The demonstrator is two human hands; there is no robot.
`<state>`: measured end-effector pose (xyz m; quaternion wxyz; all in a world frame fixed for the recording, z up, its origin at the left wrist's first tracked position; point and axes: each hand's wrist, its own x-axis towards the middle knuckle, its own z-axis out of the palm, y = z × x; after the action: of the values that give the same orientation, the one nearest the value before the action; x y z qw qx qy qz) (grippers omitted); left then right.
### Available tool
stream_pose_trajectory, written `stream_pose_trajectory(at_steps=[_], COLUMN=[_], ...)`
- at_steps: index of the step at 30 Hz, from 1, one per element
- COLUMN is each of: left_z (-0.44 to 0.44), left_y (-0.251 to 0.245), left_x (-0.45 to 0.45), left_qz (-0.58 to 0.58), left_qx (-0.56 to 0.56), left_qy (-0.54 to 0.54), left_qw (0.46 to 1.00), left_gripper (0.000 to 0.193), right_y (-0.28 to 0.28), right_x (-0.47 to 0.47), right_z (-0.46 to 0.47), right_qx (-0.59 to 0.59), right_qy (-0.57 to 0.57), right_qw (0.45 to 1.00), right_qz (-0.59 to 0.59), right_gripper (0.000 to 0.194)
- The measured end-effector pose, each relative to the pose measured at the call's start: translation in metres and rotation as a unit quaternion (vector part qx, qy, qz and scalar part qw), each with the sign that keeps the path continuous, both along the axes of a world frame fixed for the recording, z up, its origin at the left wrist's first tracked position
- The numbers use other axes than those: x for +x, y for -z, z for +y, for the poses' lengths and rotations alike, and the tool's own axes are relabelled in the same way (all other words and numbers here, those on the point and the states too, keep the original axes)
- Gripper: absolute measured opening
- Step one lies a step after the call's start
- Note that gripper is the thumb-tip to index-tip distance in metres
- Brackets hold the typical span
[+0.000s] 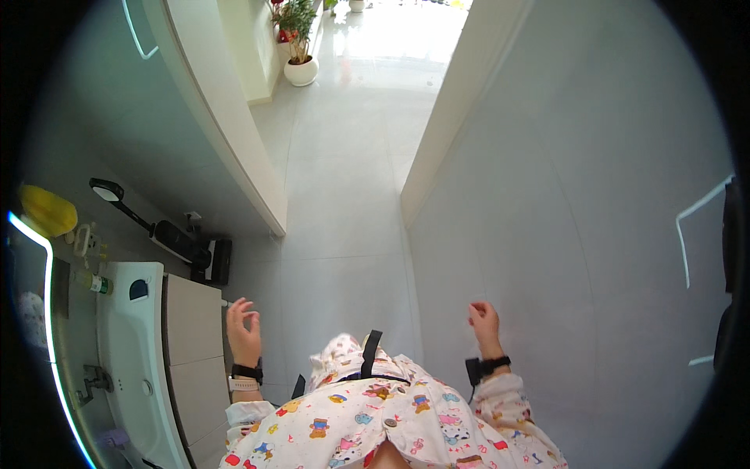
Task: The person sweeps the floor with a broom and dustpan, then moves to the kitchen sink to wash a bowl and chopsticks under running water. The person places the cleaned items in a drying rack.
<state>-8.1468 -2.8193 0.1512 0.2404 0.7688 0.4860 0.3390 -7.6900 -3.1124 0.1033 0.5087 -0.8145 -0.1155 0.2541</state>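
Observation:
My left hand [244, 332] is raised beside the vanity cabinet [196, 325], its fingers curved and apart with nothing between them. Two bands circle that wrist, one black and one pale. On the other side, my right hand [485, 323] hangs near the grey tiled wall [527, 264], fingers curled; whether they are fully closed is hard to tell. A black strap with a small box [473, 371] is on the right wrist. Neither hand appears to touch anything. A patterned pyjama top [375, 422] covers my body.
A doorway lies ahead, with a potted plant [301, 71] beyond it. At left are a white washbasin [132, 352] with a faucet [96, 382], a lit mirror [50, 305], a bottle [101, 284], and an upright floor cleaner [176, 239] against the wall.

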Motion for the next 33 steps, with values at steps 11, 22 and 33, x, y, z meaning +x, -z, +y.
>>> stream_pose_trajectory(at_steps=[11, 22, 33], left_z=[0.241, 0.574, 0.771], left_y=[0.037, 0.001, 0.048], left_x=[0.105, 0.383, 0.581], left_qz=[-0.002, -0.028, 0.06], left_qx=[-0.078, -0.003, -0.038], left_qy=[-0.113, 0.073, 0.01], left_qw=[0.991, 0.997, 0.997], left_gripper=[0.021, 0.019, 0.03], right_y=[-0.015, 0.0, 0.008], right_x=[0.11, 0.29, 0.519], right_z=[0.414, 0.588, 0.856], right_qx=[0.019, 0.055, 0.133], right_qy=[-0.261, -0.044, -0.011], right_qw=[0.953, 0.997, 0.991], right_qz=[-0.153, -0.023, 0.017], right_gripper=[0.026, 0.02, 0.023])
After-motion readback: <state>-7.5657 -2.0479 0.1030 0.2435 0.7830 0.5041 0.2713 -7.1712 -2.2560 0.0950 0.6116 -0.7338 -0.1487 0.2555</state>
